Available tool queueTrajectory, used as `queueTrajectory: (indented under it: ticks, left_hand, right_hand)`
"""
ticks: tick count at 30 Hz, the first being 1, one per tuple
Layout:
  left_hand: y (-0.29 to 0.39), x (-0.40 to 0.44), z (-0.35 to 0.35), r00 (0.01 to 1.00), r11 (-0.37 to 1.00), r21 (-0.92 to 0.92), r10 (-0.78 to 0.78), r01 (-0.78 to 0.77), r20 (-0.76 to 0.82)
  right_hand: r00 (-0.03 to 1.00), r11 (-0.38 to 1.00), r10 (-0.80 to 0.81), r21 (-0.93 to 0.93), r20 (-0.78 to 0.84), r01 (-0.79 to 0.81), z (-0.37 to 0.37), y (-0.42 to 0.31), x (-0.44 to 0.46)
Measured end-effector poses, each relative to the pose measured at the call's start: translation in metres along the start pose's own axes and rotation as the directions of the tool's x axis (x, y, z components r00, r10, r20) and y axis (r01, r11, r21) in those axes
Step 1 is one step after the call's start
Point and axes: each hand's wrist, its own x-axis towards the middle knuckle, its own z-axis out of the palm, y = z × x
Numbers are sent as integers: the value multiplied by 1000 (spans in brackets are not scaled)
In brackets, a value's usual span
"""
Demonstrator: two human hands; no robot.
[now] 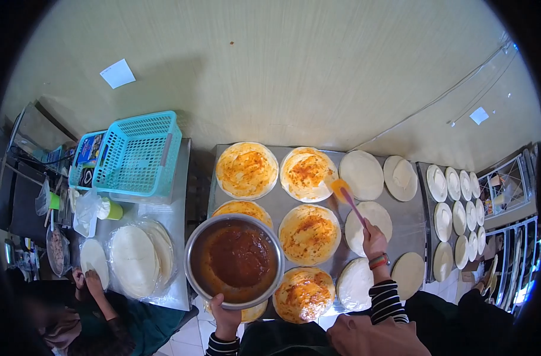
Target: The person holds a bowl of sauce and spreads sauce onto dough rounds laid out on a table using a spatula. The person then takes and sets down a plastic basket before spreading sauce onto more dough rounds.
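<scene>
Reporter: Where is the steel mixing bowl (204, 254) of red sauce (240, 255)?

Editor: At twelve o'clock from the left hand (226, 319), which grips its near rim, and at roughly nine from the right hand (374, 240).

Reporter: And the right hand?

Editor: Closed around a pink-handled spatula (358, 211), its orange head pointing to eleven o'clock, by the edge of a sauced flatbread (308, 171). Contact cannot be told.

Reporter: Others nearby?

Editor: A co-worker (98, 288), at nine o'clock, handles a plain flatbread (94, 260).
</scene>
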Motion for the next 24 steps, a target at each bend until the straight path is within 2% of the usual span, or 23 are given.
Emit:
queueTrajectory:
  ticks: [2, 4, 8, 10, 11, 12, 14, 16, 18, 20, 23, 24]
  left_hand:
    - [-9, 5, -4, 1000, 999, 30, 21, -22, 13]
    - [-11, 5, 3, 1000, 999, 19, 26, -26, -1]
    - [-5, -3, 15, 1000, 998, -58, 16, -17, -15]
    - [-5, -4, 10, 1000, 998, -55, 27, -27, -8]
    - [-5, -5, 10, 999, 999, 8, 32, -32, -7]
    - [-6, -6, 10, 999, 997, 72, 36, -35, -7]
    - [-13, -5, 15, 999, 997, 69, 34, -31, -34]
    - [-23, -2, 17, 997, 997, 71, 43, -38, -62]
    - [-34, -2, 14, 998, 998, -63, 25, -29, -62]
    - [-37, -8, 14, 997, 999, -24, 33, -34, -64]
    - [-37, -13, 19, 999, 1000, -3, 22, -22, -36]
    - [-37, -15, 21, 1000, 1000, -10, 4, -4, -18]
  right_hand:
    - [1000, 1000, 7, 22, -22, -6, 15, -12, 8]
    - [982, 979, -187, 90, 39, 183, 34, -31, 15]
    - [981, 982, -180, 71, 69, 175, 61, 2, 25]
    - [989, 989, 145, -43, 12, -144, 47, 22, 32]
    - [986, 985, 165, -58, 37, -162, 31, 8, 37]
    - [985, 984, 168, -64, 38, -165, 33, -1, 45]
    - [991, 994, -108, 10, 74, 107, 45, -25, 62]
    - [977, 987, -153, 74, 148, 143, 49, -61, 82]
    - [978, 991, -133, 38, 161, 128, 62, -58, 107]
    - [979, 994, -103, -2, 174, 105, 61, -47, 104]
    - [972, 995, 71, -91, 222, -52, 31, -13, 77]
    - [971, 998, 61, -34, 230, -54, 23, -1, 57]
